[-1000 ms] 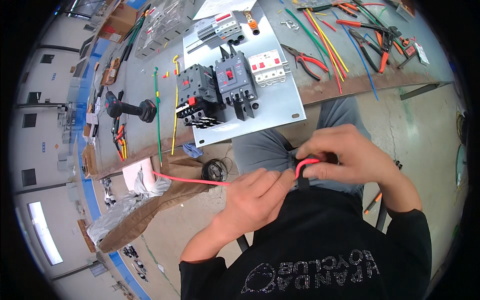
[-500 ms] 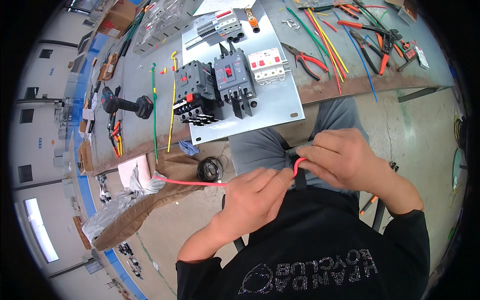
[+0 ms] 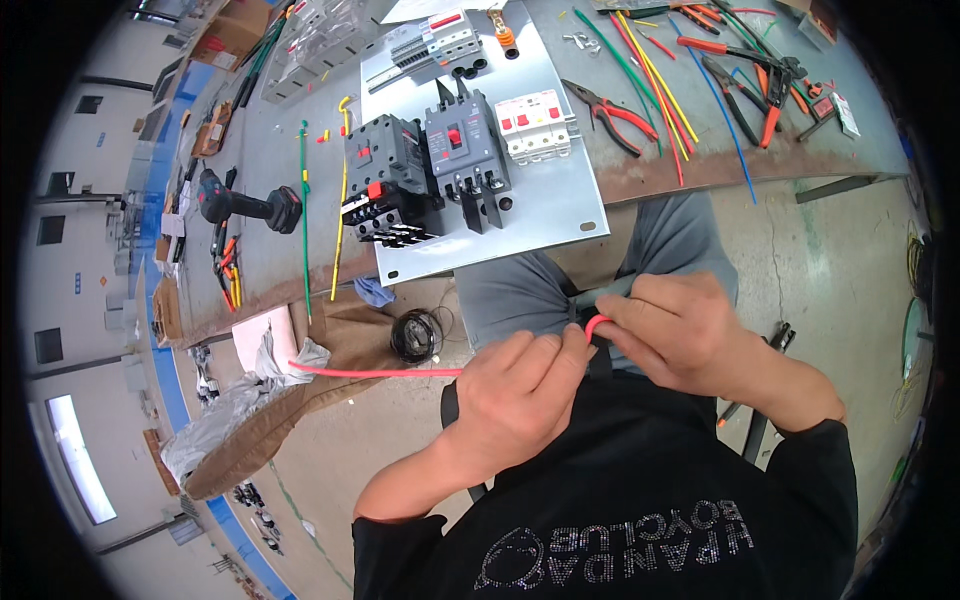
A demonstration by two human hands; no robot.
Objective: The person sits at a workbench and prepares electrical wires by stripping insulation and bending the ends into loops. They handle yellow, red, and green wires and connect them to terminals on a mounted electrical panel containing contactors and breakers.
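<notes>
— While the person sits by the bench, what are the hands doing?

— Both hands are on a red wire (image 3: pixel 380 372). The left hand (image 3: pixel 515 390) has its fingers closed around the wire, and the long end sticks out to the left, over the floor. The right hand (image 3: pixel 680 330) pinches the other end with its fingertips, right where the wire makes a little curve. The two hands almost touch, just above the lap.

— So what step is it?

— I think they are bending the wire's end into shape. To bend it well, the left hand has to grip tight while the right hand turns slowly.

— Is there room to move?

— Yes, some. The edge of the grey bench (image 3: pixel 700 170) is just past the knees, and the metal plate (image 3: pixel 560 200) with the black switch boxes (image 3: pixel 420 170) hangs over that edge. So the hands should stay low and close to the body. The long wire end can swing freely on the left. Red pliers (image 3: pixel 615 115) lie well away on the bench.
</notes>
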